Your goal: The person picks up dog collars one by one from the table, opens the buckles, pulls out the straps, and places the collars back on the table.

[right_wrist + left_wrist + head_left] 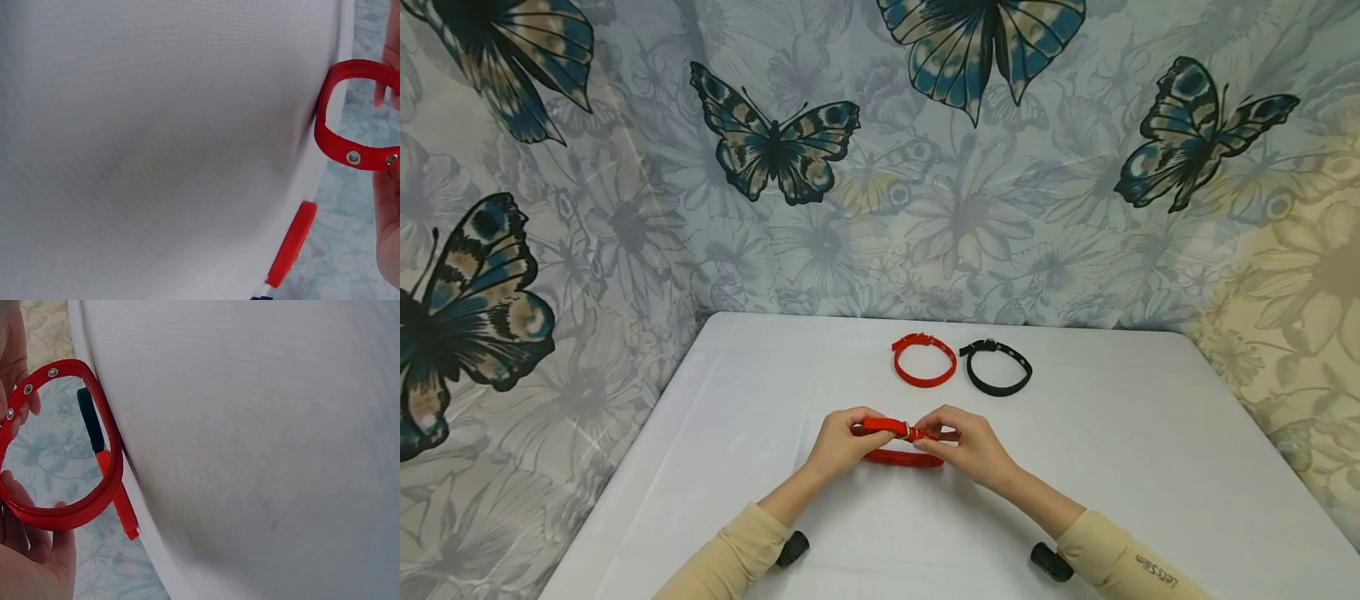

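A red collar with a metal buckle is held up in a closed loop between both hands over the white table. My left hand pinches the strap left of the buckle, thumb in front. On the other side, my right hand pinches the strap just right of the buckle. Metal eyelets line part of the band in the left wrist view. From the right wrist, the collar shows as a loop close to the table, and its buckle is out of frame.
Toward the table's back lie a second red collar and a black collar, side by side, both buckled into loops. The white table meets a butterfly-patterned cloth backdrop behind and at the sides.
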